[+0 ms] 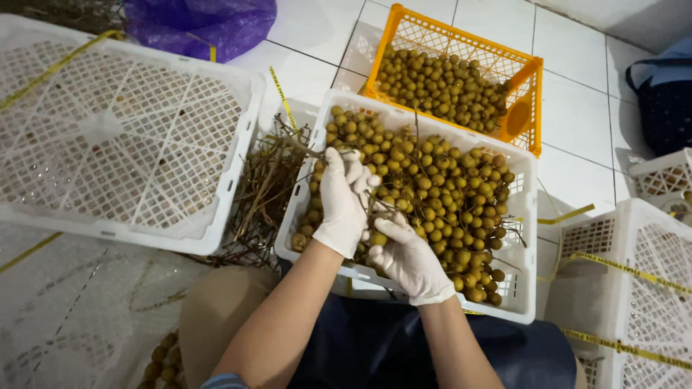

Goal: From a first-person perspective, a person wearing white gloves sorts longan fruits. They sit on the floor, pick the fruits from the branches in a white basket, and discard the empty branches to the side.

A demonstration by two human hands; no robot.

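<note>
A white plastic crate (525,216) in front of me is full of small round yellow-brown fruit on twigs (447,194). Both my hands wear white gloves and work in the crate's near left part. My left hand (342,202) grips a twiggy bunch of the fruit (386,189), fingers curled around its stems. My right hand (407,259) sits just below and to the right, fingers closed on the lower end of the same bunch. An orange crate (530,79) behind holds loose fruit without stems (440,83).
A pile of bare twigs (263,194) lies between the white crate and an overturned white crate (122,122) at left. More white crates (634,274) with yellow tape stand at right. A purple bag (202,25) lies at the top, a dark basket (667,101) far right.
</note>
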